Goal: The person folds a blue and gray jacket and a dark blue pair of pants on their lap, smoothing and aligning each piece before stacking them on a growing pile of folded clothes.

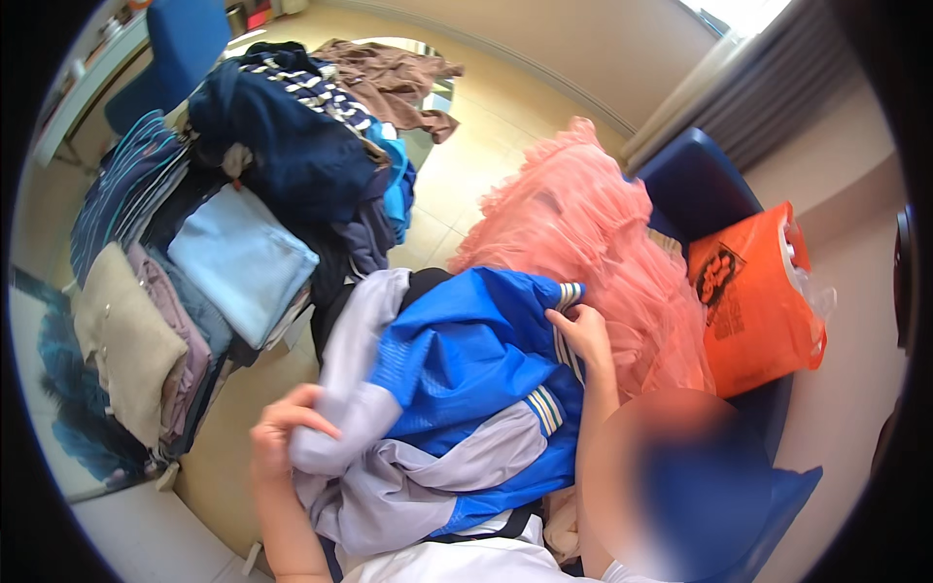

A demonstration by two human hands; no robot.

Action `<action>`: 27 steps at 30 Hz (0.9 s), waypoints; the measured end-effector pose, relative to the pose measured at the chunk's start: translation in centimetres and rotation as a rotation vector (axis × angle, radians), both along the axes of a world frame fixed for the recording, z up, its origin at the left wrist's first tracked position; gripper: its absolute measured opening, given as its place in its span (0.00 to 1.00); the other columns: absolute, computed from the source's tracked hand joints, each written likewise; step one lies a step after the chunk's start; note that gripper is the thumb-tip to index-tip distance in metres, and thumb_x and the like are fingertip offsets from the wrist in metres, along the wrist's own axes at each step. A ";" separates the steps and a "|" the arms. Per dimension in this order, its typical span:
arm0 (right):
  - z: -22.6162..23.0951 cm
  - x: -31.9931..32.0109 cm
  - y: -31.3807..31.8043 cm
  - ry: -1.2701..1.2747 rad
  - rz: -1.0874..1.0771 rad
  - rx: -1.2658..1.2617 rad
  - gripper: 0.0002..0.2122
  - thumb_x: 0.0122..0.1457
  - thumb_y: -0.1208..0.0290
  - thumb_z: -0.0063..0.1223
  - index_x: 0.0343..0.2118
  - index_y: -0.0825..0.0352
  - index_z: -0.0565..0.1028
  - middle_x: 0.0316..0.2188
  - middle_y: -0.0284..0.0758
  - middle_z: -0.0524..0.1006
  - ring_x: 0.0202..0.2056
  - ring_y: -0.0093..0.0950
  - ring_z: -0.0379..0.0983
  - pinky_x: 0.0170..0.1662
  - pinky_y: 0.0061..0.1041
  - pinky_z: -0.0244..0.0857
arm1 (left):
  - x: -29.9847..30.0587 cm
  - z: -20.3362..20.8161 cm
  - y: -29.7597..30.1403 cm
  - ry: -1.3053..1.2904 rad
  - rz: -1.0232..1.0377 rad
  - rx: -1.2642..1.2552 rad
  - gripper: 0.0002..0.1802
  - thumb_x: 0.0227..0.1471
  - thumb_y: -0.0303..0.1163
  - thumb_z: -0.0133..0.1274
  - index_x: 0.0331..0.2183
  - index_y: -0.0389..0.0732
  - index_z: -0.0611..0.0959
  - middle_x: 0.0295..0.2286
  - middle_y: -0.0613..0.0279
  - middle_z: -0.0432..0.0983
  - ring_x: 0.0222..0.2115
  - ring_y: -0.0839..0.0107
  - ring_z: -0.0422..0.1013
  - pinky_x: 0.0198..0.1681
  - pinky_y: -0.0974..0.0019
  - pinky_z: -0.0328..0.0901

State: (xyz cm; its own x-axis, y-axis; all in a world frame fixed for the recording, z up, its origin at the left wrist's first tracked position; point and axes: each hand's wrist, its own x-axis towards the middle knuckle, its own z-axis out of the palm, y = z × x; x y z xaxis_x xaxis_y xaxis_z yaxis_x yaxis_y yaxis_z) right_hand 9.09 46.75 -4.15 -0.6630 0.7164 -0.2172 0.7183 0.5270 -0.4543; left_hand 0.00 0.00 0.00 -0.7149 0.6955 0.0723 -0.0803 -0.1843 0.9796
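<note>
Rumpled blue jacket (pixel 476 330); sleeves (pixel 498 455) seemingly grey

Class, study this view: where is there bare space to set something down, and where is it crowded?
Bare floor shows between the dark clothes heap and the pink ruffled garment, and between the folded clothes and the left hand. Crowded: around the blue and grey jacket, and the blue chair with the orange bag.

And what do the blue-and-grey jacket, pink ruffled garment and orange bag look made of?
Jacket: probably smooth synthetic, faintly shiny, with crisp creases. Pink garment: likely matte tulle or chiffon, judging by sheer, airy ruffles. Orange bag: perhaps plastic or coated fabric, smooth with stiff folds.
</note>
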 end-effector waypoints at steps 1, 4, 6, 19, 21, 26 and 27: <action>-0.3 -0.8 -0.3 0.003 -0.060 0.044 0.31 0.43 0.44 0.65 0.34 0.75 0.78 0.33 0.50 0.81 0.39 0.45 0.79 0.44 0.39 0.70 | 0.6 0.4 1.4 -0.009 -0.146 -0.029 0.49 0.55 0.72 0.34 0.29 0.32 0.87 0.44 0.48 0.76 0.48 0.59 0.69 0.55 0.58 0.58; -3.1 -0.7 -2.4 0.131 -0.138 0.202 0.32 0.41 0.51 0.69 0.42 0.75 0.73 0.37 0.50 0.76 0.42 0.48 0.74 0.46 0.42 0.68 | 2.4 -0.1 5.3 0.008 -0.534 -0.345 0.31 0.56 0.55 0.50 0.27 0.32 0.86 0.35 0.52 0.81 0.39 0.61 0.75 0.46 0.63 0.66; -5.2 -0.7 -3.3 0.269 -0.136 0.315 0.35 0.39 0.56 0.72 0.47 0.74 0.69 0.40 0.49 0.71 0.46 0.50 0.69 0.49 0.44 0.64 | 3.3 -0.3 7.2 0.206 -0.704 -0.447 0.25 0.55 0.49 0.55 0.26 0.33 0.86 0.35 0.54 0.81 0.35 0.61 0.77 0.40 0.66 0.69; -10.2 0.4 -4.3 0.594 -0.040 0.554 0.22 0.42 0.62 0.69 0.33 0.70 0.70 0.31 0.43 0.70 0.38 0.46 0.66 0.43 0.43 0.60 | -11.2 -5.8 17.2 0.622 0.647 -0.868 0.26 0.51 0.47 0.56 0.41 0.34 0.80 0.38 0.44 0.76 0.36 0.49 0.76 0.39 0.53 0.71; -10.2 0.2 -4.5 0.564 -0.031 0.573 0.22 0.44 0.63 0.69 0.36 0.72 0.71 0.32 0.44 0.70 0.38 0.46 0.67 0.42 0.42 0.61 | -9.4 -9.8 18.2 0.552 0.440 -1.117 0.26 0.55 0.50 0.49 0.38 0.33 0.80 0.35 0.42 0.77 0.34 0.47 0.76 0.39 0.52 0.71; -10.4 0.8 -3.8 0.542 -0.072 0.621 0.23 0.44 0.60 0.66 0.36 0.72 0.69 0.31 0.45 0.70 0.38 0.48 0.66 0.41 0.44 0.59 | -6.2 -7.5 18.0 0.228 0.270 -0.935 0.27 0.55 0.48 0.46 0.40 0.32 0.78 0.32 0.34 0.78 0.36 0.41 0.75 0.41 0.48 0.69; -10.6 0.6 -4.0 0.558 -0.065 0.629 0.23 0.44 0.59 0.65 0.36 0.71 0.69 0.31 0.44 0.69 0.38 0.47 0.66 0.41 0.44 0.59 | -6.1 -8.0 16.7 0.236 0.202 -0.916 0.26 0.54 0.46 0.48 0.42 0.31 0.77 0.32 0.33 0.78 0.36 0.41 0.75 0.42 0.48 0.69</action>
State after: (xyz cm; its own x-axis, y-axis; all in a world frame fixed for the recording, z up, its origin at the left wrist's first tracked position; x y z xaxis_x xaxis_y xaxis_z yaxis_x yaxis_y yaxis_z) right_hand 9.74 42.77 -14.79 -0.5085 0.6345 0.5821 0.5132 0.7661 -0.3869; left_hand -6.12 16.67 -7.97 -0.8637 0.4193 -0.2798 0.0866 0.6702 0.7372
